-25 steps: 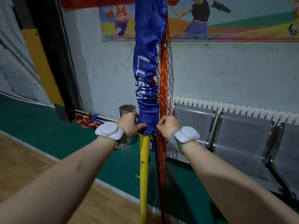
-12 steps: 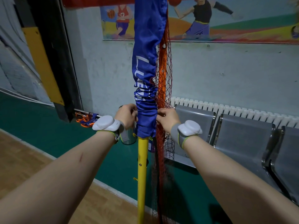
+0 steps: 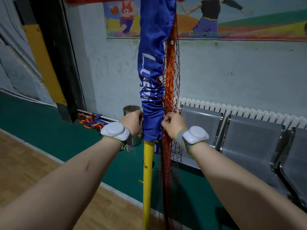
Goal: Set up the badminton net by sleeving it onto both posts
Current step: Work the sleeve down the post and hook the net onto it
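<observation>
Gripping the bunched lower end of the blue sleeve (image 3: 152, 72) with the left hand (image 3: 132, 122), curling the fingers round the fabric on its left side. Pinching the right edge of that same bunched part with the right hand (image 3: 173, 124), knuckles up, closing the fingertips on the seam where the red-orange net (image 3: 171, 83) joins the cloth. Holding at about the same height on both sides, just above the hem.

Working on a sleeve already threaded over the upright yellow post (image 3: 147, 171) in the middle of the view. Smooth and printed with white letters higher up, gathering into tight folds just over the hands. Ending a little below them and leaving the bare yellow tube showing from there down towards the floor.

Holding beside a net hanging in a narrow, rope-like bundle along the sleeve's right side, dropping past the right wrist towards the floor.

Wearing a white device (image 3: 114, 131) strapped to each wrist.

Looking past the left hand at a metal can (image 3: 131, 109) partly hidden behind it, and further left at a tangle of orange and blue straps (image 3: 93, 122) lying by the wall. Facing grey metal seats (image 3: 252, 140) on the right, set in front of a white radiator (image 3: 232, 110) — and, above, a painted mural (image 3: 232, 22) of players. Standing over a wooden floor (image 3: 25, 163) bordered by a green strip (image 3: 49, 130).
</observation>
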Action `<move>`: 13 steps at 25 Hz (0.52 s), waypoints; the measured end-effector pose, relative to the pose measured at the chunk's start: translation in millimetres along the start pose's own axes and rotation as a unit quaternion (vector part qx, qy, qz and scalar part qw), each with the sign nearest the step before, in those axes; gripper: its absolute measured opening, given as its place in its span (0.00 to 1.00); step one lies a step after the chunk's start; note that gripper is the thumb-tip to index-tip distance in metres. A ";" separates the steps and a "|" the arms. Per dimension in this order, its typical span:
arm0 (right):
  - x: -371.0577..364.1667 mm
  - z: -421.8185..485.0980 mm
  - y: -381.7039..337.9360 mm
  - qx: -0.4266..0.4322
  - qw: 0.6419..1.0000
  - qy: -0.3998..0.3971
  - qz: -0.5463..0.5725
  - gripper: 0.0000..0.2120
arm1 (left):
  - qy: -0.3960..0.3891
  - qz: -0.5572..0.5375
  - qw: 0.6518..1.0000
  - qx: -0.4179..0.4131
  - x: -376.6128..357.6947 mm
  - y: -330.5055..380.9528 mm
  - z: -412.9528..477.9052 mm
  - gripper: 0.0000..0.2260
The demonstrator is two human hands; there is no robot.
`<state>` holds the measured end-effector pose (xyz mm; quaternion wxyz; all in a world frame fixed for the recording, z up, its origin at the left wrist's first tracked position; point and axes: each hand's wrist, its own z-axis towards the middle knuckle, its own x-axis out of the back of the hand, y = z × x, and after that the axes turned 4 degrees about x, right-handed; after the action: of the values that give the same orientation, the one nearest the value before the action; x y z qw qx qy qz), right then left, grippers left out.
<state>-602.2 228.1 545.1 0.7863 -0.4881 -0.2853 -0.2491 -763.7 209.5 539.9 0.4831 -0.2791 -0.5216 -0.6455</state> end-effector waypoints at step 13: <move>5.6 -18.5 -7.4 0.005 0.998 0.051 0.024 0.08 | -0.015 -0.040 0.999 0.008 -0.6 10.7 -12.4 0.22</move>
<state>-599.4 207.7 547.0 0.8080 -0.4774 -0.2347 -0.2534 -752.0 198.2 540.0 0.4516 -0.2637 -0.5445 -0.6558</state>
